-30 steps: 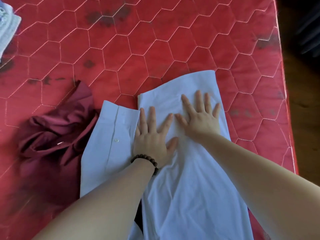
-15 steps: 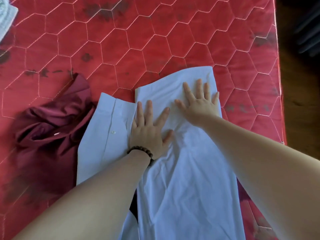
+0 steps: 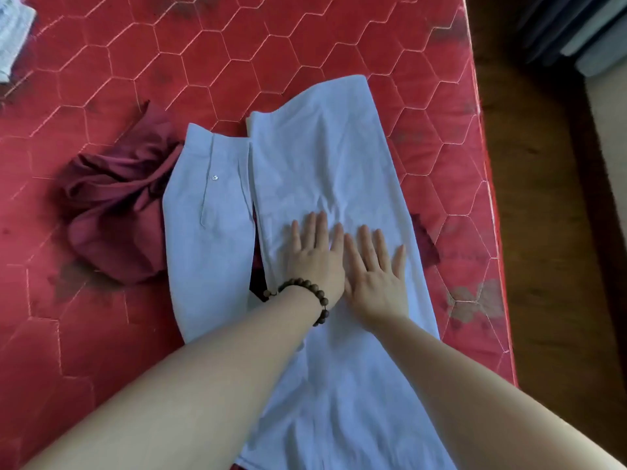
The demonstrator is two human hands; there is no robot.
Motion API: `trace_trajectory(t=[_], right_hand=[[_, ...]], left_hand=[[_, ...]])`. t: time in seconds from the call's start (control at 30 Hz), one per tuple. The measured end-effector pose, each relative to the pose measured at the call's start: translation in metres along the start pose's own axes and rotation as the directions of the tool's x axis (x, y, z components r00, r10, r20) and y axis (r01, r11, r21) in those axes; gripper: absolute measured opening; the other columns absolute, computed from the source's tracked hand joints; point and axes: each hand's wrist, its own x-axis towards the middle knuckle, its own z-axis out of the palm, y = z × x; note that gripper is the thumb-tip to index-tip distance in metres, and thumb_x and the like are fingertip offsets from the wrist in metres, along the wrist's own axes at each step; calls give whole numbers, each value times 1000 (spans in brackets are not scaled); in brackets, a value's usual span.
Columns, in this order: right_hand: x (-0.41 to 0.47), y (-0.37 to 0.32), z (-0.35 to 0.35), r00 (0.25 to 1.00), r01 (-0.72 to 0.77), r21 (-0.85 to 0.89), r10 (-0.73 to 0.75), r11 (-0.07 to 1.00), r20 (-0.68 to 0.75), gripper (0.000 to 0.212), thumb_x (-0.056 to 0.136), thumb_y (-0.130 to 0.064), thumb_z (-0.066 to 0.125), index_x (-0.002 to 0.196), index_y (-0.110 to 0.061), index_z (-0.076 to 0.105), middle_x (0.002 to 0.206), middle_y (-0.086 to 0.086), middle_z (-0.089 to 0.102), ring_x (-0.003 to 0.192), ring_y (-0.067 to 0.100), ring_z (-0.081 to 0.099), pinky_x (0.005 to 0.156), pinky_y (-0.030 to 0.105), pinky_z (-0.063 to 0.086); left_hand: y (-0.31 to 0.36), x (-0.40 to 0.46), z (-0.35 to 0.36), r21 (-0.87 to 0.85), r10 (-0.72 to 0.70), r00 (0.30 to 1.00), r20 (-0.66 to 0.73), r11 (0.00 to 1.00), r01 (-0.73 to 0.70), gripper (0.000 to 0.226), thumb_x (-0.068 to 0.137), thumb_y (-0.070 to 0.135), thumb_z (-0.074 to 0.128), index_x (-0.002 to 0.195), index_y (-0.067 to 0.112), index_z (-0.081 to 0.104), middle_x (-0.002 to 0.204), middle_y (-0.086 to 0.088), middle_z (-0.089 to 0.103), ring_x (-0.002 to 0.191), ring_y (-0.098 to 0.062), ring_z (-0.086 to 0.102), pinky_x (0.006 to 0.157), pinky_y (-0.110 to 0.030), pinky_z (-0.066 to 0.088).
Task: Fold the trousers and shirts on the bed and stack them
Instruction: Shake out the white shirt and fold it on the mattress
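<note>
Your light blue shirt (image 3: 325, 184) lies lengthwise on the red quilted mattress (image 3: 169, 79), its long axis running from you toward the far side, leaning slightly left as it goes away. The far end stops well short of the mattress's far part, so there is open red quilting beyond it. The right edge of the mattress (image 3: 488, 198) runs close beside the shirt's right side, with only a narrow strip of red between them; past that edge is the dark wooden floor (image 3: 559, 300). A folded-out panel with a button (image 3: 214, 178) lies along the shirt's left side, next to the main panel, and overlaps the crumpled maroon garment (image 3: 112, 212) lying to the left. A bit of maroon cloth also shows at the shirt's right edge.

Your left hand (image 3: 314, 256) and right hand (image 3: 375, 273) lie flat on the main panel, side by side and touching, fingers straight and slightly spread, pointing away from you. A bead bracelet (image 3: 305, 293) sits on your left wrist. At the far left corner some pale folded cloth (image 3: 13, 39) rests on the mattress, well apart from the shirt.
</note>
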Motion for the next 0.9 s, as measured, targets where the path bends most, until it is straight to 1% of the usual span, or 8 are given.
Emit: trace_trajectory(t=[0.1, 0.3, 0.5, 0.67, 0.7, 0.77, 0.83, 0.9], right_hand=[[-44, 7, 8, 1000, -7, -30, 8, 1000, 20, 67, 97, -46, 25, 149, -29, -14, 159, -2, -17, 142, 18, -28, 114, 54, -16], [-122, 16, 33, 989, -100, -80, 108, 992, 102, 74, 99, -46, 29, 143, -33, -28, 151, -3, -35, 139, 18, -36, 111, 52, -24], [-173, 16, 47, 980, -157, -53, 162, 986, 118, 65, 101, -46, 16, 140, -34, -34, 156, 0, -29, 141, 17, -34, 113, 51, -22], [-173, 11, 36, 968, -162, -74, 173, 984, 183, 84, 96, -52, 32, 140, -30, -36, 151, 2, -39, 138, 21, -38, 110, 53, -25], [-172, 8, 31, 967, -162, -76, 174, 984, 189, 86, 95, -53, 32, 139, -30, -38, 152, 2, -37, 139, 21, -37, 111, 54, -23], [-167, -3, 18, 966, -161, -78, 173, 984, 190, 86, 95, -52, 33, 140, -28, -37, 156, 3, -29, 141, 21, -34, 114, 56, -16], [-152, -19, 2, 972, -155, -63, 164, 986, 167, 79, 96, -46, 34, 150, -24, -20, 161, 4, -14, 143, 22, -29, 114, 57, -13], [-130, -39, -15, 981, -138, -14, 138, 990, 133, 74, 98, -41, 36, 153, -21, -9, 161, 5, -10, 145, 22, -23, 116, 56, -9]], left_hand=[[34, -41, 16, 50, 65, 998, 2, 997, -65, 59, 100, 22, 19, 151, 8, -7, 160, -11, -15, 146, -26, -20, 116, -46, -16], [68, -104, 50, 19, 68, 990, 126, 997, -71, 59, 102, 22, 16, 147, 5, -19, 157, -14, -23, 144, -28, -23, 117, -40, -15], [73, -139, 69, -80, 116, 990, 79, 991, -110, 62, 102, 36, 16, 151, 10, -11, 158, -14, -19, 145, -27, -21, 119, -44, -7], [82, -138, 45, -141, 97, 981, 169, 987, -74, 55, 101, 25, 22, 153, 12, 5, 160, -17, -5, 148, -31, -8, 120, -44, 0], [83, -135, 34, -210, 116, 983, 144, 974, -84, 54, 101, 24, 25, 151, 12, 13, 160, -17, 3, 148, -30, 1, 120, -42, 4], [78, -130, 8, -350, 146, 989, -23, 925, -145, 48, 99, 23, 32, 146, 11, 29, 156, -14, 20, 146, -26, 15, 119, -36, 10], [64, -121, -20, -443, 134, 970, -201, 871, -212, 47, 99, 22, 38, 143, 9, 36, 154, -12, 27, 145, -23, 18, 119, -34, 10], [42, -109, -45, -499, 86, 953, -291, 836, -228, 47, 98, 19, 42, 143, 8, 38, 154, -11, 29, 146, -22, 17, 119, -34, 9]])
